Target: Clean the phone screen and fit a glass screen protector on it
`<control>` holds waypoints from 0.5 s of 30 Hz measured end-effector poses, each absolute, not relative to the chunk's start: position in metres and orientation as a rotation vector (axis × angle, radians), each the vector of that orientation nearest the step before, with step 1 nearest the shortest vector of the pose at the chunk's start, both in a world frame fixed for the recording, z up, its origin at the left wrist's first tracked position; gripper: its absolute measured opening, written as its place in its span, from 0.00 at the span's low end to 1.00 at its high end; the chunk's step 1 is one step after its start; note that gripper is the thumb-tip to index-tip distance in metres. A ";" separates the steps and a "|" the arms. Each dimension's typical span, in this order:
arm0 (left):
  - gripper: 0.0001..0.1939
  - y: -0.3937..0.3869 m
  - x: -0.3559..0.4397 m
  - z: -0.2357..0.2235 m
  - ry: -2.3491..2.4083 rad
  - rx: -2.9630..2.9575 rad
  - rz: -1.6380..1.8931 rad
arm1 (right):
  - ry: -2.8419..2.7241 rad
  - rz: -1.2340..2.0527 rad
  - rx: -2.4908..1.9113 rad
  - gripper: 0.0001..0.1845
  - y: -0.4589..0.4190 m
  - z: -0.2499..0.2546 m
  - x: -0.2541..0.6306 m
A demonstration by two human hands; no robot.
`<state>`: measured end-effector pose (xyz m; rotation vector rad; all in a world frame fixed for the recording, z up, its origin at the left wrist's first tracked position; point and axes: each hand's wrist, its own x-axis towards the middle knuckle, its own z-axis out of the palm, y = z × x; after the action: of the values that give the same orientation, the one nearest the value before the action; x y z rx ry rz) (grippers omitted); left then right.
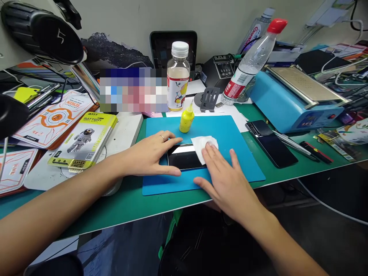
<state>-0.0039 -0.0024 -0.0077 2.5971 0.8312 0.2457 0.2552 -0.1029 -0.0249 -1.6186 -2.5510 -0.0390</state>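
A phone with a glossy black face lies on the blue mat. My left hand spans its left end, thumb along the near edge and fingers along the far edge. A white wipe covers the right part of the phone. Pressed down on that wipe are the middle fingers of my right hand, with its thumb and one outer finger spread away. Just beyond the phone, a small yellow squeeze bottle with a pointed tip stands upright on the mat.
A drink bottle and a red-capped bottle stand behind the mat. To the right are another phone, tweezers and a blue machine. Battery packaging lies left; the table edge is near me.
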 end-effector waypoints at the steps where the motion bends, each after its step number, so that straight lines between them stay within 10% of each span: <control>1: 0.50 -0.003 -0.004 -0.008 0.819 2.605 0.252 | -2.545 -0.047 -1.631 0.44 -0.099 -0.026 0.261; 15: 0.42 -0.006 0.000 -0.005 0.987 2.931 0.156 | -2.396 -0.176 -1.552 0.29 -0.126 -0.029 0.275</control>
<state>-0.0004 -0.0058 -0.0046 2.9308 0.9870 0.1564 0.2752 -0.1258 -0.0295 -1.5522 -2.3964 -0.1765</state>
